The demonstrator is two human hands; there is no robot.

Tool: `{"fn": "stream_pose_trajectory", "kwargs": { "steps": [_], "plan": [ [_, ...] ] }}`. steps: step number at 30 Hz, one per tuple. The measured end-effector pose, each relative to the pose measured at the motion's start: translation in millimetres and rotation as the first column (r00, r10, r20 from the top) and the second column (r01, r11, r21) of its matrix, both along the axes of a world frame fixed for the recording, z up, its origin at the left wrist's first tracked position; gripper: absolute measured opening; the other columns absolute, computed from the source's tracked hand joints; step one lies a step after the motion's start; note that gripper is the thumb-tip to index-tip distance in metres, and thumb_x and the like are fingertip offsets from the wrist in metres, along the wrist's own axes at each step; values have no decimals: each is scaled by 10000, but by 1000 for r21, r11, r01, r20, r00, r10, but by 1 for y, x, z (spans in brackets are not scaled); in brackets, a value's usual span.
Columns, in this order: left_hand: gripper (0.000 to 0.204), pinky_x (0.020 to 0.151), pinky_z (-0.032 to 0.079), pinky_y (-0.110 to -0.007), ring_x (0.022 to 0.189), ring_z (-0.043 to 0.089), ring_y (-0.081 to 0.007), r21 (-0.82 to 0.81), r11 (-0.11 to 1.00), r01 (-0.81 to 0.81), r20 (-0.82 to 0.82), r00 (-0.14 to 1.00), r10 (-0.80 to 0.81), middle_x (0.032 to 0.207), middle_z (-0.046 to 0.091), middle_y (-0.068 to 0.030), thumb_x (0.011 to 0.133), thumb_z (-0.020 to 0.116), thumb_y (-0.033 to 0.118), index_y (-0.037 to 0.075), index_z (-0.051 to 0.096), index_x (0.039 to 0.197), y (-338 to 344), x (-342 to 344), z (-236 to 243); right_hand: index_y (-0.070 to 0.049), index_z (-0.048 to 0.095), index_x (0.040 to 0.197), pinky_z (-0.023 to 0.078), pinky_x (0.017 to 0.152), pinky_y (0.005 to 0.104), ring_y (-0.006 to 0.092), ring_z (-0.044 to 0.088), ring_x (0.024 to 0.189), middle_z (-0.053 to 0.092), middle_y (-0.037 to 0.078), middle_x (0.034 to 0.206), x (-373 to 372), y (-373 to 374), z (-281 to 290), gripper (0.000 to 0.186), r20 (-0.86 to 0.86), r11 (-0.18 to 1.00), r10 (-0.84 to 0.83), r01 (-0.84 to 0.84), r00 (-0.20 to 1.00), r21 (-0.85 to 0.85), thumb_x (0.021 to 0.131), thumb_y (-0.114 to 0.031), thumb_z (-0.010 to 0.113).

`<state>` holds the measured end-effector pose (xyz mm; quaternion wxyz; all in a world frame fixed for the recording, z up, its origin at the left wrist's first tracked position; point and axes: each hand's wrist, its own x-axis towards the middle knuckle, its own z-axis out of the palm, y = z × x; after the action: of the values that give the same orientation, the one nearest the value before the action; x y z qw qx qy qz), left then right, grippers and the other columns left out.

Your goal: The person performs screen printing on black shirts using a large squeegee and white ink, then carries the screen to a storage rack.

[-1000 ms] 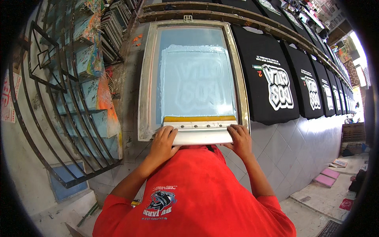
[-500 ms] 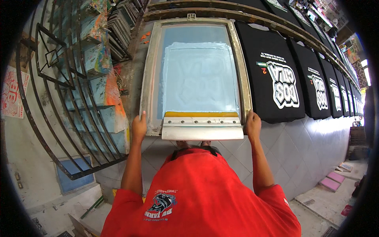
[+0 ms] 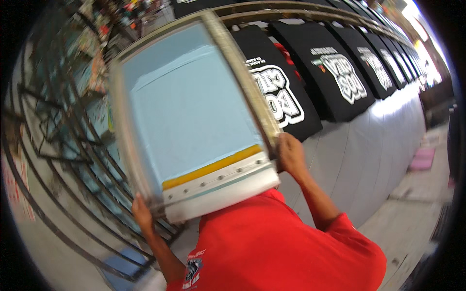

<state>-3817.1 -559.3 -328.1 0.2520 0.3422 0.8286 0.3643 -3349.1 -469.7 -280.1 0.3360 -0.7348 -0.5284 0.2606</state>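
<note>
Between my two hands is a screen printing frame (image 3: 241,77), tilted with its far end to the left. Its light blue mesh (image 3: 194,106) carries a film of pale ink. A squeegee (image 3: 225,180) with a yellow blade and a metal holder lies across the near end. My left hand (image 3: 142,213) is closed on the frame's near left corner. Closed on the near right corner is my right hand (image 3: 291,154). The undersides of both grips are hidden. Just right of the frame lies a black T-shirt (image 3: 279,92) with a white print, partly covered by it.
More printed black T-shirts (image 3: 315,92) run in a row to the right, along a wooden rail (image 3: 272,15). A dark metal rack (image 3: 63,160) of curved bars stands at the left. Grey tiled surface (image 3: 349,145) shows below the shirts.
The frame, with the squeegee on it, has risen and swung left, its near right corner now higher than the left. Another printed T-shirt shows beside it. My view has turned.
</note>
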Motion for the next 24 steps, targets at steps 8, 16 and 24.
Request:
{"fn": "stream_pose_trajectory", "kwargs": {
  "steps": [8, 16, 24],
  "plan": [
    [694, 947, 448, -398, 1061, 595, -341, 113, 992, -58, -23, 998, 61, 1182, 614, -261, 1022, 401, 503, -142, 565, 1217, -57, -214, 14, -8, 661, 961, 484, 738, 522, 460, 634, 816, 653, 269, 816, -210, 2, 13, 432, -129, 994, 107, -106, 986, 10, 990, -392, 463],
    [716, 948, 449, -425, 1068, 586, -353, 43, 991, -125, -43, 991, 126, 1202, 597, -266, 1006, 409, 530, -129, 546, 1250, -5, -264, -12, -8, 672, 963, 478, 731, 522, 461, 629, 803, 651, 268, 816, -268, 61, 0, 429, -72, 992, 126, -124, 989, 40, 999, -373, 451],
    [696, 955, 441, -420, 1092, 584, -356, 20, 989, -147, 22, 989, 147, 1229, 585, -259, 1012, 396, 522, -115, 556, 1242, 150, -293, 52, -17, 677, 1026, 490, 756, 500, 454, 634, 853, 661, 269, 884, -309, 188, 53, 431, -67, 997, 67, -69, 996, -27, 1001, -375, 439]
  ]
}}
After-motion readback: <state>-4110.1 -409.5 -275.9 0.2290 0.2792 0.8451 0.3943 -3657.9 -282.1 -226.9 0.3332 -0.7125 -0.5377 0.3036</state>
